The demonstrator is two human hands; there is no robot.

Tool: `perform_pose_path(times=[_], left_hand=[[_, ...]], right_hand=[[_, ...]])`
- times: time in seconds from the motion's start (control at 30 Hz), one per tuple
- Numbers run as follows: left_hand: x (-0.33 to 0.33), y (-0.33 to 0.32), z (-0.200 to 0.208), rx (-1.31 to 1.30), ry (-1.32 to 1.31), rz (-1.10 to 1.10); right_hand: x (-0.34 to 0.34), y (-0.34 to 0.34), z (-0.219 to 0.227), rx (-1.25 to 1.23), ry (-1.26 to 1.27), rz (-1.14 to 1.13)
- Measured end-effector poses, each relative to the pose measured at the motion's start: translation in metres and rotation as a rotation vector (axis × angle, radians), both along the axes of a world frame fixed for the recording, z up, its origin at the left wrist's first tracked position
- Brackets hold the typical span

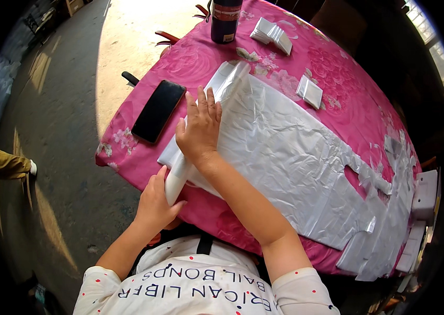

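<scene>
A stack of thin white plastic bags [279, 152] lies flat and wrinkled across the table, with handle cut-outs at its right end. Along its left edge runs a white tube [178, 181], its far part covered by shiny plastic film [234, 81]. My left hand [152, 203] grips the tube's near end between thumb and fingers. Farther up the tube, my right hand [200, 126] rests palm down with its fingers stretched out. Part of the tube is hidden under that hand and its wrist.
A pink flowered cloth [195, 58] covers the table. Left of the bags lies a black phone [159, 111]. Folded white packets [272, 35], another small packet [309, 92] and a dark bottle [226, 21] are farther back. More crumpled plastic [384, 226] reaches the right edge. A person's leg [4, 163] shows at left.
</scene>
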State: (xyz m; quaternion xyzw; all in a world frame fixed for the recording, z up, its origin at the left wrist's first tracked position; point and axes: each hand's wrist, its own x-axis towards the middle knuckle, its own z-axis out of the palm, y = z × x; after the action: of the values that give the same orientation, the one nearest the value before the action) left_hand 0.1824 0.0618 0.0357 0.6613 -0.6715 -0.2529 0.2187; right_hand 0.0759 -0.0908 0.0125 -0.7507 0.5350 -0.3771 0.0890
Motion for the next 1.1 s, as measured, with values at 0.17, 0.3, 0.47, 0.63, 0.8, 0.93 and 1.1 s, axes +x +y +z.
perform_pose_path(times=[0.17, 0.3, 0.47, 0.63, 0.8, 0.93, 1.1], left_hand=[[0.002, -0.001, 0.013, 0.478, 0.836, -0.040], [-0.006, 0.000, 0.012, 0.908, 1.483, -0.263], [-0.047, -0.016, 0.039, 0.879, 1.276, -0.218], [-0.076, -0.015, 0.037, 0.811, 1.052, -0.375], [-0.079, -0.011, 0.034, 1.119, 1.348, -0.429], [-0.076, -0.007, 0.029, 1.232, 1.470, -0.455], [-0.073, -0.010, 0.014, 1.267, 1.442, -0.539]], right_hand=[[-0.020, 0.024, -0.001, 0.280, -0.903, -0.063], [-0.064, 0.043, 0.058, 0.656, -1.735, 0.254], [-0.101, 0.055, 0.101, 0.531, -1.454, 0.167], [-0.127, 0.061, 0.095, 0.547, -1.520, 0.222], [-0.135, 0.078, 0.076, 0.603, -1.719, 0.301], [-0.133, 0.092, 0.068, 0.615, -1.735, 0.214], [-0.131, 0.101, 0.068, 0.603, -1.691, 0.154]])
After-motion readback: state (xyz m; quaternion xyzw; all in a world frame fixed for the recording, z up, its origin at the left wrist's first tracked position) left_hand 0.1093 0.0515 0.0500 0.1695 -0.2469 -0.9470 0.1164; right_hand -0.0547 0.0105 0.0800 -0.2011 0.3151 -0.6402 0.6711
